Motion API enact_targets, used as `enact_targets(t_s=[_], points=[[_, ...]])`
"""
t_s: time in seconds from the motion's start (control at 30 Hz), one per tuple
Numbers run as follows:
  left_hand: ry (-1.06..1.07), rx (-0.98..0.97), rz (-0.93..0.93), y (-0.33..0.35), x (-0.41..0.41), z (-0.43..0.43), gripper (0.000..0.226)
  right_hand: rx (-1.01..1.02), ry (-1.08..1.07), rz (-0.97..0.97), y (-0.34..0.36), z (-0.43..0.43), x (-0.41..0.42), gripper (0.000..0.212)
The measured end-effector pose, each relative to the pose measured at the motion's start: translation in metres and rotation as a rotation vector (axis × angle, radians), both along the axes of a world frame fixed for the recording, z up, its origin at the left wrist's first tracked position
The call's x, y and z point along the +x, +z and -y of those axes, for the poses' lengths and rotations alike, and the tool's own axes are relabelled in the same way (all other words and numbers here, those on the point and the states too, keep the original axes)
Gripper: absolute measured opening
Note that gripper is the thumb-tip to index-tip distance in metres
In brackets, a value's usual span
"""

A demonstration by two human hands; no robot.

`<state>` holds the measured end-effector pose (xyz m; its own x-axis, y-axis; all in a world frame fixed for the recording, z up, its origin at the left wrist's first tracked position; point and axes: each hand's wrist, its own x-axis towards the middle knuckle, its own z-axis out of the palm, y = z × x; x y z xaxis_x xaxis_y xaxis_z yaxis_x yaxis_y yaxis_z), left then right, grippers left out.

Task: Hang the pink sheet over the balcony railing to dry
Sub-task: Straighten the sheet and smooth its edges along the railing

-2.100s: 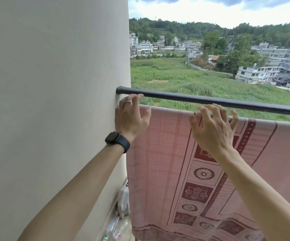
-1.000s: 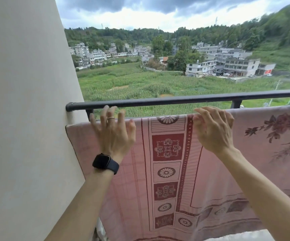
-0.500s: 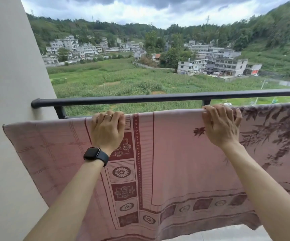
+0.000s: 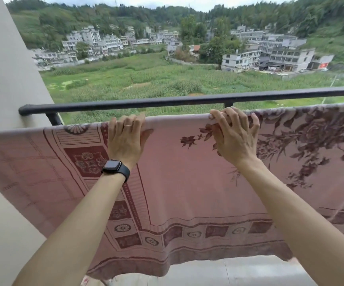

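Gripping pink sheet (image 4: 187,182) at its top edge, spread left to right just near of black balcony railing (image 4: 146,103), below the top bar. Left hand (image 4: 125,139) with fingers (image 4: 128,122) curled over the edge, right hand (image 4: 234,139) with fingers (image 4: 228,115) bent, pinching it. Watch (image 4: 115,167) on left wrist
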<state>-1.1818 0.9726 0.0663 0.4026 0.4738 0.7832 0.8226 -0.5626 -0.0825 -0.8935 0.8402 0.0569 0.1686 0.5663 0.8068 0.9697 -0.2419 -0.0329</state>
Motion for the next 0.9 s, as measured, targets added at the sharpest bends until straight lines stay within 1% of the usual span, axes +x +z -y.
enact_targets(t_s=[0.13, 0.27, 0.33, 0.43, 0.5, 0.63, 0.73, 0.8, 0.87, 0.9], points=[[0.035, -0.014, 0.031, -0.006, 0.003, -0.001, 0.048, 0.028, 0.038, -0.092, -0.004, -0.007, -0.020, 0.043], [0.011, 0.022, 0.029, 0.001, 0.014, 0.002, 0.052, -0.009, 0.051, -0.057, 0.000, -0.002, -0.005, 0.048], [-0.054, 0.046, -0.013, 0.000, 0.024, 0.007, 0.058, -0.026, 0.054, -0.046, -0.004, 0.000, -0.007, 0.053], [-0.068, 0.020, -0.054, -0.006, 0.027, 0.009, 0.062, -0.050, 0.042, -0.133, -0.010, -0.001, -0.021, 0.059], [-0.055, -0.009, -0.051, -0.005, 0.025, 0.009, 0.061, -0.060, 0.041, -0.177, -0.008, 0.000, -0.025, 0.059], [-0.095, -0.043, -0.055, 0.001, 0.021, 0.018, 0.067, -0.080, 0.051, -0.181, 0.004, 0.015, -0.022, 0.056], [-0.187, -0.062, -0.013, -0.013, 0.017, 0.037, 0.078, -0.025, -0.007, -0.331, -0.006, 0.045, -0.023, 0.054], [-0.298, -0.066, -0.028, -0.038, 0.019, 0.059, 0.077, 0.008, -0.025, -0.449, -0.030, 0.078, -0.030, 0.050], [-0.400, -0.144, -0.082, -0.068, 0.030, 0.083, 0.073, -0.036, -0.061, -0.541, -0.066, 0.115, -0.042, 0.047], [-0.429, -0.228, -0.120, -0.082, 0.039, 0.094, 0.072, -0.082, -0.092, -0.583, -0.084, 0.133, -0.048, 0.046]])
